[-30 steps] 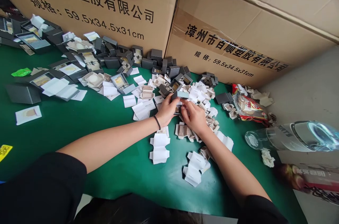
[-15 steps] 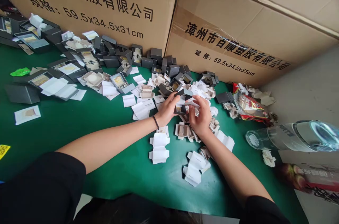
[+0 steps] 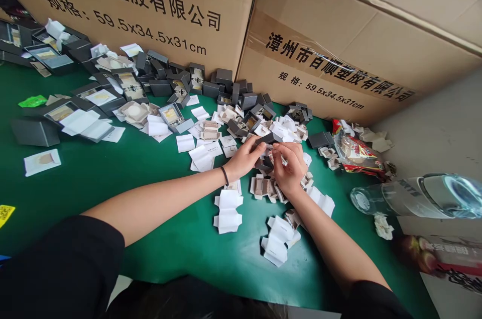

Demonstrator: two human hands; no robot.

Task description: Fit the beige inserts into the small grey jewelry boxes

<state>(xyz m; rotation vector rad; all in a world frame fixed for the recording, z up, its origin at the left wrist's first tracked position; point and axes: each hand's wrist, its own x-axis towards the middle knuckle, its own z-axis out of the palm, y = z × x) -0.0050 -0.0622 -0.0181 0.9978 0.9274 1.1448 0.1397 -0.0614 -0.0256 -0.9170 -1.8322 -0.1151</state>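
Two big cartons (image 3: 320,73) back the green surface (image 3: 169,233), littered with dark boxes (image 3: 160,88) and white inserts (image 3: 228,208). Above its middle, the left hand (image 3: 243,161) grips a small dark box (image 3: 268,138); the right hand (image 3: 290,166), fingers curled against it, hides much of it, and I can't tell whether they pinch anything.

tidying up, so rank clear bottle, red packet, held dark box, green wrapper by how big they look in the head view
1. Clear bottle
2. Red packet
3. Held dark box, partly hidden
4. Green wrapper
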